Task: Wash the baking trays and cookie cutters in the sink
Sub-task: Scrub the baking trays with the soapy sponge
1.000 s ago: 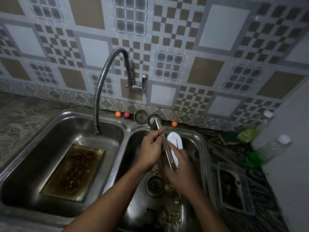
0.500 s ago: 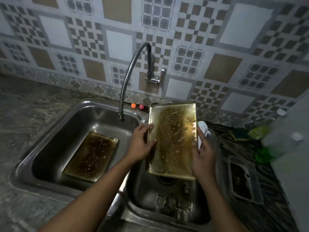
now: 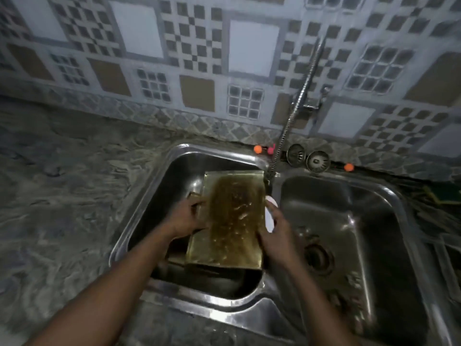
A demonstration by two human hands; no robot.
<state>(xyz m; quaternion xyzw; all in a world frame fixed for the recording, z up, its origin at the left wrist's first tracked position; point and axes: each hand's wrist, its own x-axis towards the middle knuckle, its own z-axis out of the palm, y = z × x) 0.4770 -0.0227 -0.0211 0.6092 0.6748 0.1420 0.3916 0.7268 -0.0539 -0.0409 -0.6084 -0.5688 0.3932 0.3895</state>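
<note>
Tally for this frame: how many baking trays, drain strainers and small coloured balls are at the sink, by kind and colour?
Baking trays: 2
Drain strainers: 2
Orange balls: 2
Pink ball: 1
Total: 7

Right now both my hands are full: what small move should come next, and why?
Probably lower the greasy tray onto the second tray in the left basin, freeing the right hand, which also holds a white pad; the left hand grips its other edge.
</note>
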